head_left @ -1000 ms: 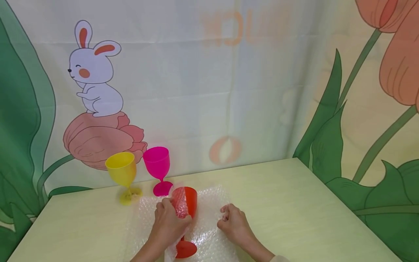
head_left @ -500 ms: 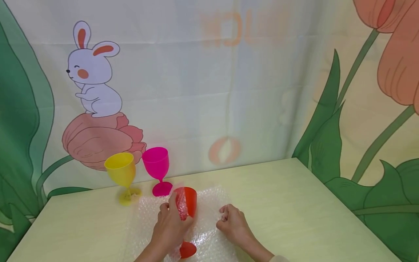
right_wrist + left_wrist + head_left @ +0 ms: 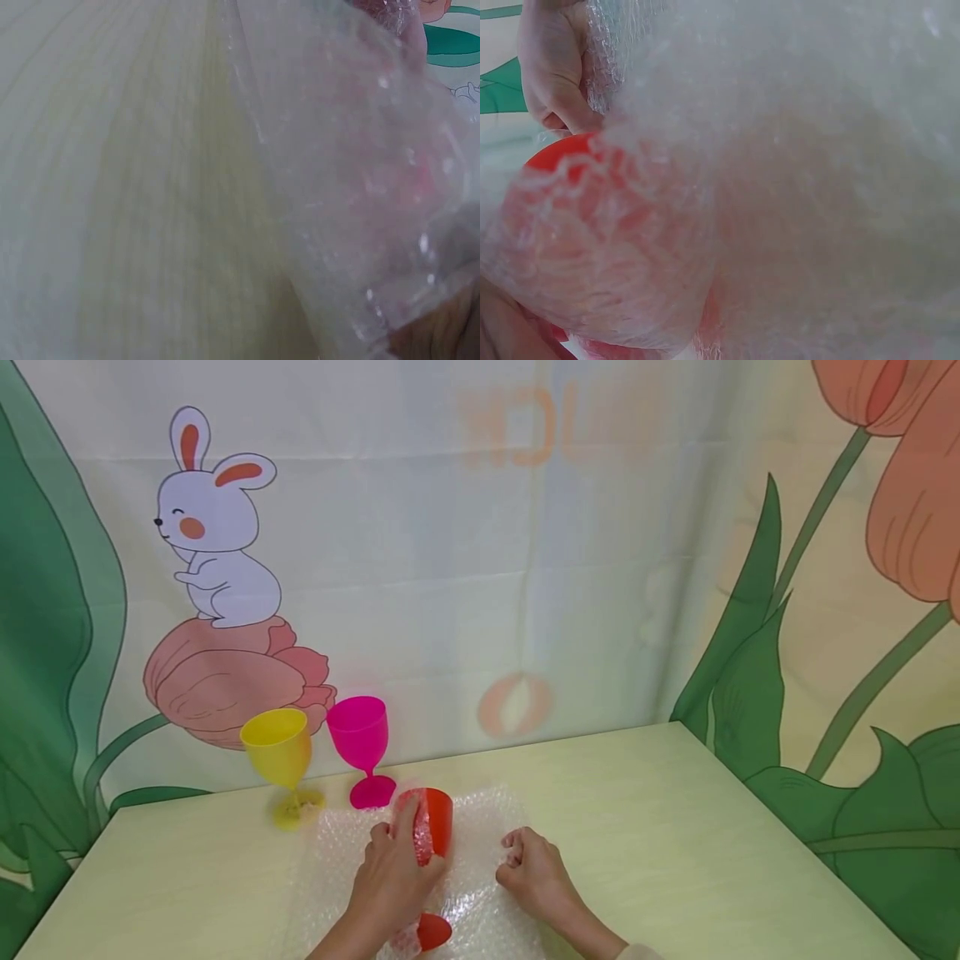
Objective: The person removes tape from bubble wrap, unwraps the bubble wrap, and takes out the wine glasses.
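Note:
A red plastic goblet [image 3: 442, 822] lies on a sheet of bubble wrap [image 3: 480, 893], its bowl away from me and its foot near the front. A flap of the wrap covers the left part of bowl and foot. My left hand [image 3: 393, 872] grips the bowl through this flap, thumb on its right side; the hand hides the stem. At the sheet's right edge, my right hand [image 3: 536, 872] pinches the wrap with curled fingers. In the left wrist view the goblet's red rim [image 3: 555, 155] shows through cloudy wrap. The right wrist view shows mostly raised wrap [image 3: 337, 172].
A yellow goblet [image 3: 277, 747] and a magenta goblet [image 3: 360, 735] stand upright at the back left of the pale table [image 3: 660, 810]. Behind them hangs a printed curtain [image 3: 420, 568] with a rabbit and flowers.
My left hand has shifted slightly right and its index finger has stretched along the bowl. The wrap flap covers more of the goblet's foot. My right hand has hardly moved.

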